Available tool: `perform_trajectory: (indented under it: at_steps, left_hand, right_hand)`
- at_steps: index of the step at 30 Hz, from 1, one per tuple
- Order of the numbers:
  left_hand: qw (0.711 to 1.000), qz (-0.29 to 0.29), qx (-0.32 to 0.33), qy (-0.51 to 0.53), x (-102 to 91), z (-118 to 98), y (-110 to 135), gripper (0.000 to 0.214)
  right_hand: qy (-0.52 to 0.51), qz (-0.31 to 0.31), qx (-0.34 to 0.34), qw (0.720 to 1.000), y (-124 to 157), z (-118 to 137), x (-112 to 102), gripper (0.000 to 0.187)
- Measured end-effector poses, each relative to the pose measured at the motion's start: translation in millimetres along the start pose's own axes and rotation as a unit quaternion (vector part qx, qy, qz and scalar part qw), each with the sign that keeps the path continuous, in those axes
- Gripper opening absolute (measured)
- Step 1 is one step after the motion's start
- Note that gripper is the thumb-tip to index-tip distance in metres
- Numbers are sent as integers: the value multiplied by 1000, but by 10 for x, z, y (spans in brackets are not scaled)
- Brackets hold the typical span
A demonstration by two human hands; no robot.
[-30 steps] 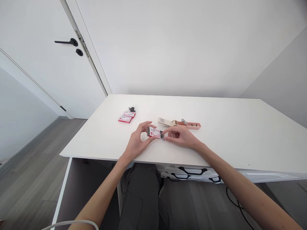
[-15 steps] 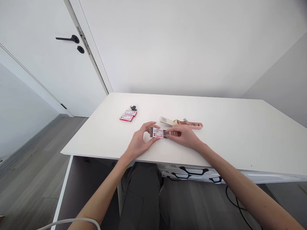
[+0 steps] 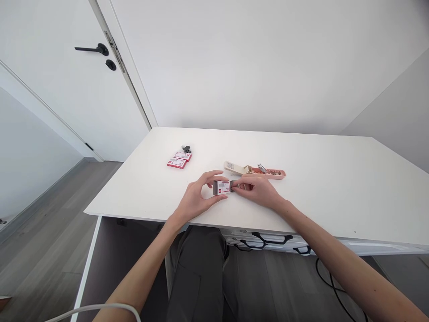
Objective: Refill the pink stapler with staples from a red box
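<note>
A small cardboard box (image 3: 223, 187) with a white-and-red label lies between my hands above the table. My left hand (image 3: 196, 196) grips it by its long edges, thumb below and fingers above. Grey flaps stick out at both of its ends. At the right end flap, the thumb and fingers of my right hand (image 3: 257, 190) are pinched together; what is between them is hidden. Just behind the right hand sits a long pink case (image 3: 276, 173) holding small metallic pieces, its cream lid (image 3: 233, 167) swung out to the left.
Two flat red-and-white boxes (image 3: 176, 163) lie at the left of the white table (image 3: 321, 179), with a small black object (image 3: 187, 149) behind them. A white wall rises behind the table. Black drawer handles (image 3: 273, 239) show below its front edge.
The small box and my left hand have shifted slightly right, towards my right hand. The right flap shows a little less. The view has tilted slightly.
</note>
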State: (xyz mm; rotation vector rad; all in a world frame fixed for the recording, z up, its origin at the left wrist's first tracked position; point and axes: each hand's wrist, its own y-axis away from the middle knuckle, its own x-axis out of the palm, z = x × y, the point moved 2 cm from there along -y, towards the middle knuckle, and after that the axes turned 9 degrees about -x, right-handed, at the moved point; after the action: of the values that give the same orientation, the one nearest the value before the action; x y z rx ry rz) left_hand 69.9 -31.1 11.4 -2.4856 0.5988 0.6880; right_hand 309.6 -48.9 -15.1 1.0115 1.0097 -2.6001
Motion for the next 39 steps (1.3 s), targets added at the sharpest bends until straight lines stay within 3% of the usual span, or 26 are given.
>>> perform_trajectory:
  at_steps: [16, 22, 26, 31, 39]
  left_hand:
    - [1000, -10, -27, 5, -1, 3, -2, 59]
    - [998, -47, -26, 11, 16, 57, -4, 54]
    - [992, -113, -57, 12, 8, 123, -18, 46]
    - [981, -164, -97, 38, -9, 165, -25, 41]
    - [981, -158, -98, 50, -16, 110, -10, 40]
  right_hand:
    - [-5, -19, 18, 1000, 14, 5, -15, 15]
    - [-27, -55, 68, 996, 0, -4, -41, 19]
    - [-47, -70, 104, 991, 5, -24, -44, 21]
    - [-28, -36, 94, 995, 4, -26, -32, 23]
    - [-45, 15, 100, 994, -10, 0, -40, 23]
